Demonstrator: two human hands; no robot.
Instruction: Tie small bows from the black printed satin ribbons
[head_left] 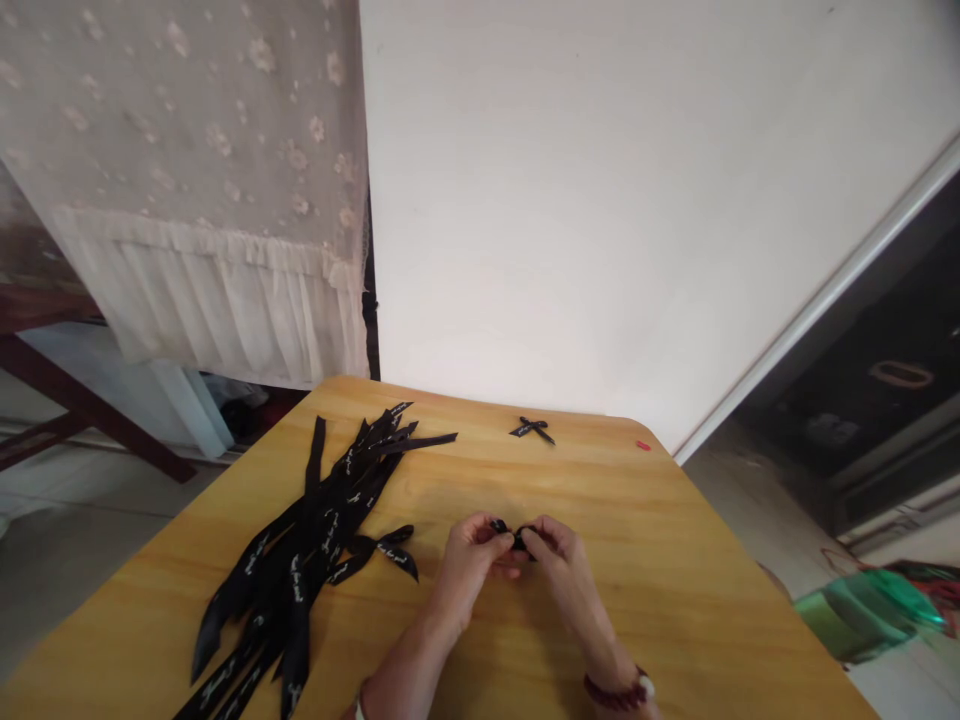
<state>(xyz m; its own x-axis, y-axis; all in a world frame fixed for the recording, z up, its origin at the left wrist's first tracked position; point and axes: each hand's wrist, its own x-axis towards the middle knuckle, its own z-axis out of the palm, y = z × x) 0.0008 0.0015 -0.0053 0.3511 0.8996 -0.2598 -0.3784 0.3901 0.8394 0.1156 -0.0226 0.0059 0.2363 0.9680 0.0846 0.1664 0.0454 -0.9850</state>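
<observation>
Between my two hands is a small black ribbon (517, 540), looped or bunched, above the middle of the table. My left hand (478, 545) pinches its left part between thumb and fingers. On the other side, my right hand (553, 545) grips the right part the same way. The fingers hide much of the ribbon, so its exact shape cannot be made out. To the left lies a pile of black ribbon strips (322, 540) with white lettering. A ribbon bow (379, 548) rests against the pile's right side, and another tied bow (532, 429) lies near the far edge.
The wooden table (675, 600) has rounded far corners and meets a white wall panel (600, 200). A small red piece (643, 445) sits near its far right corner. A lace curtain (225, 200) hangs at the left. Beyond the right edge is a green translucent object (862, 610).
</observation>
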